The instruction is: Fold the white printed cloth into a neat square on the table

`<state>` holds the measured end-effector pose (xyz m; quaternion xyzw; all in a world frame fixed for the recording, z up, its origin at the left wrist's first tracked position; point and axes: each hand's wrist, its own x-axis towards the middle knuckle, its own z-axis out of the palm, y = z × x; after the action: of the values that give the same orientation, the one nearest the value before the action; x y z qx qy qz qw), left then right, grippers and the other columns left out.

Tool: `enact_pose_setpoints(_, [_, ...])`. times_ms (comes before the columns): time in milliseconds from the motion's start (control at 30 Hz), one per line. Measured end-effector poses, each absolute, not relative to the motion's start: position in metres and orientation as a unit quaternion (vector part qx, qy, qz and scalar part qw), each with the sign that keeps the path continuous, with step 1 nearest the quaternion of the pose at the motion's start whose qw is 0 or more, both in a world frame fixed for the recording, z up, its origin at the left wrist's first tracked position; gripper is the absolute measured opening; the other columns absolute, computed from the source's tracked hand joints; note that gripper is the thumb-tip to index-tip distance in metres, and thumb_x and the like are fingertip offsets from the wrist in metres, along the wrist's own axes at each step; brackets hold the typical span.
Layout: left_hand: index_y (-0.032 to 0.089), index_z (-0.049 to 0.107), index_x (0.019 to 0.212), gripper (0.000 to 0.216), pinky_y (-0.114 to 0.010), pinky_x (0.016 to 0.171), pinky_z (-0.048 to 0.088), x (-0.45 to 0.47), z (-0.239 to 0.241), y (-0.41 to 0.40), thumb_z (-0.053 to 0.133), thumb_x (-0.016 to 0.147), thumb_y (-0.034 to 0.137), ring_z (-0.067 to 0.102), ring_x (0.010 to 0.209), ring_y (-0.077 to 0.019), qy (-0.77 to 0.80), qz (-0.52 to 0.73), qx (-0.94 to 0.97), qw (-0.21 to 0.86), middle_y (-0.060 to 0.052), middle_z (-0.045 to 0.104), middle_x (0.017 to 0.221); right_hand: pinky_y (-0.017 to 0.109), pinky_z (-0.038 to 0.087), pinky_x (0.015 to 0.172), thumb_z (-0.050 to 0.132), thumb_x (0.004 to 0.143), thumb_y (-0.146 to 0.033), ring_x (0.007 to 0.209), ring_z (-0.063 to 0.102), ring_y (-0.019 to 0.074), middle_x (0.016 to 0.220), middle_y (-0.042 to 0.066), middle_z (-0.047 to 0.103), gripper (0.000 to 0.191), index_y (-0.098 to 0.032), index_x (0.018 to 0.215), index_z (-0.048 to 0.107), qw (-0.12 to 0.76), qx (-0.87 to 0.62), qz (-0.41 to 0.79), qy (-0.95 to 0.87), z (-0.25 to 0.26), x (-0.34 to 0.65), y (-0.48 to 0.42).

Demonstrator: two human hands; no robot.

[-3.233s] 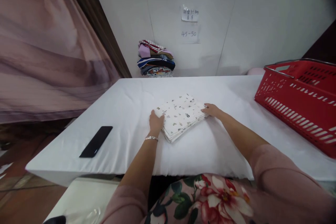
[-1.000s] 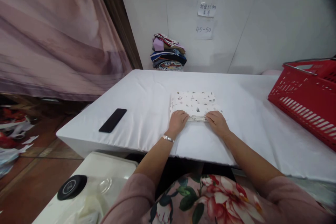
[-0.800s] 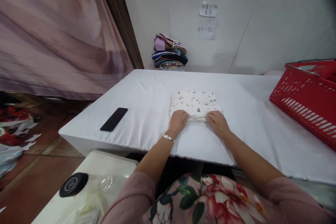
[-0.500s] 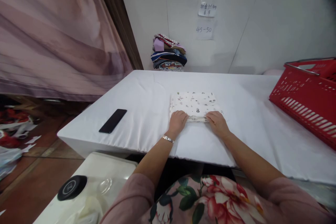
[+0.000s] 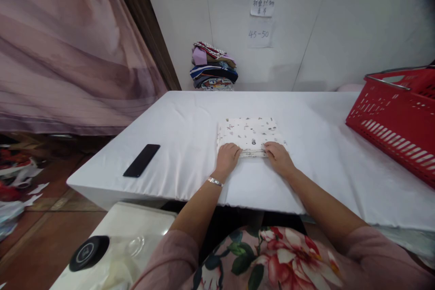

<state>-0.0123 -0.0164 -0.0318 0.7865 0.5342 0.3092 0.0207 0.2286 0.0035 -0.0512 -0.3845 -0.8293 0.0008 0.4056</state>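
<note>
A folded cloth (image 5: 249,133) — white with small dark prints — lay flat in the middle of the table (image 5: 190,131), which had a white cover. The left hand (image 5: 227,158) rested on the near left corner of the cloth, and the right hand (image 5: 277,157) rested on the near right corner. The fingers (image 5: 233,148) of both hands were curled over the near edge and pressed close together, touching the cloth. I could not tell if they pinched the edge or just pushed down on it.

A silver bracelet (image 5: 215,182) sat on the left wrist. A black phone (image 5: 142,160) lay on the table, well to the left of the cloth. A red basket (image 5: 396,118) stood on the right side of the table. A pile of folded clothes (image 5: 213,65) sat by the wall — past the far edge of the table.
</note>
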Motion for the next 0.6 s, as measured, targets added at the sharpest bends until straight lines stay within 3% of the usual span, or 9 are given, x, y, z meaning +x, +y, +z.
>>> enact_pose_setpoints(600, [0.021, 0.06, 0.082, 0.021, -0.033, 0.078, 0.037, -0.0123, -0.0314, -0.0165, 0.043, 0.093, 0.027, 0.051, 0.085, -0.0169, 0.532, 0.315, 0.785, 0.032, -0.002, 0.06, 0.085, 0.046, 0.046, 0.087, 0.05, 0.086, -0.019, 0.101, 0.057, 0.0241, 0.11, 0.009, 0.064, 0.02, -0.023, 0.097, 0.066, 0.378, -0.38, 0.004, -0.844, -0.0538, 0.2297, 0.0058])
